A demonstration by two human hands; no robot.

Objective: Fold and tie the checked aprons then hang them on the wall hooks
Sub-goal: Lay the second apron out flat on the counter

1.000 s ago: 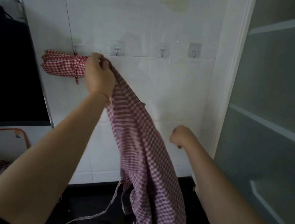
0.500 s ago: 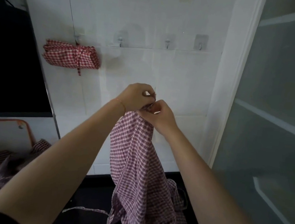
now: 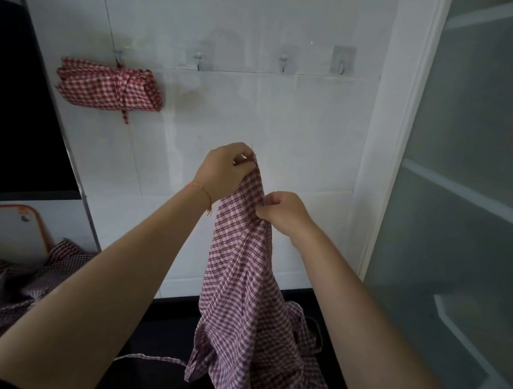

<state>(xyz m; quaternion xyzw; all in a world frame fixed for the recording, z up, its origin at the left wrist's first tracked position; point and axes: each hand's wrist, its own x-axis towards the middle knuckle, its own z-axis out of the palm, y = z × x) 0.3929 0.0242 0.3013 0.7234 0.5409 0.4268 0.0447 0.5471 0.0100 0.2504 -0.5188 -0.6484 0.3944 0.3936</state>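
Left hand [image 3: 224, 171] pinches top edge of limp purple-checked cotton apron [image 3: 246, 296] | right hand [image 3: 282, 212] grips just below-right | long axis vertical, hanging toward dark worktop [image 3: 161, 354] | bare hooks above.

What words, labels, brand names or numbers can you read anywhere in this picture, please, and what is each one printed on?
None: no readable text shows in this view.
The apron held by the left hand and right hand carries only a check pattern.
The folded apron on the wall hook shows checks and no label.
The clear sticker hook, white wall tiles and frosted door are blank.
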